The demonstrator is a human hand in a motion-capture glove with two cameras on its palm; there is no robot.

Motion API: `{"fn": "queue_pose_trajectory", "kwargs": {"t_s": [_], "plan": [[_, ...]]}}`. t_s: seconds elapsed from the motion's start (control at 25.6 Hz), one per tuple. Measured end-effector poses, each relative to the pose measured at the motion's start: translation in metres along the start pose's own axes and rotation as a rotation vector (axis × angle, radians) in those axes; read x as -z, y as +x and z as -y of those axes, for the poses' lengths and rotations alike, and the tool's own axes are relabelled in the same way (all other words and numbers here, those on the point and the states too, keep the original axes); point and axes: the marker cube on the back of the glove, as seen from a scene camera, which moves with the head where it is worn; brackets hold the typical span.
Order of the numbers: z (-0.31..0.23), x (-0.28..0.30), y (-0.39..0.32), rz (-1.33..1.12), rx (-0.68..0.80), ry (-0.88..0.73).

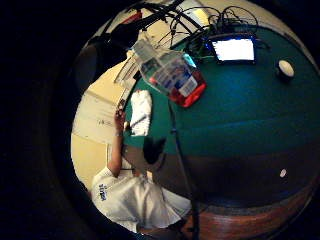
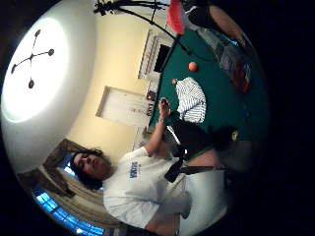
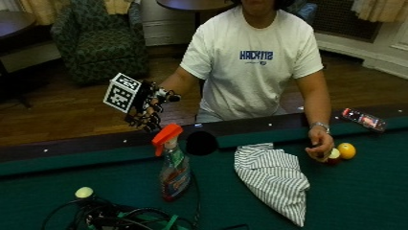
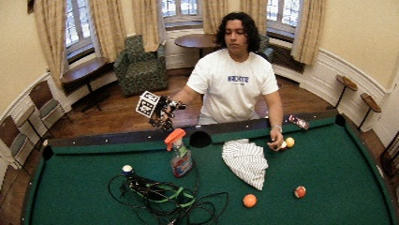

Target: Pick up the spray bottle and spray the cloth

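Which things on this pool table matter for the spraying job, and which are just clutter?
For the job: spray bottle, striped cloth, gloved right hand raised off the table.

Lying about: yellow ball, orange ball, cable tangle, small bottle on the rail.

A person in a white T-shirt stands at the far rail of a green pool table [image 4: 349,187], upper centre of the frame. The gloved right hand [image 4: 163,114] hangs raised left of centre, above the rail, holding nothing. Just below it an orange-triggered spray bottle [image 4: 180,157] stands upright on the felt. A striped cloth [image 4: 246,161] lies crumpled at centre. The bare left hand [image 4: 275,140] rests beside a yellow ball [image 4: 290,141]. Tangled cables [image 4: 165,199] sprawl at lower left; two orange balls [image 4: 250,200] lie at lower right.
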Motion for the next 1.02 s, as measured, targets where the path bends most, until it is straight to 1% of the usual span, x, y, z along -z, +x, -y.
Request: {"fn": "queue_pose_trajectory", "kwargs": {"t_s": [0.2,0.51,1.02], "plan": [[-0.001,-0.004,0.019,0.043,-0.049,0.058],[0.028,-0.022,0.025,0.050,-0.105,0.127],[0.069,-0.046,0.032,0.105,-0.128,0.250]]}}
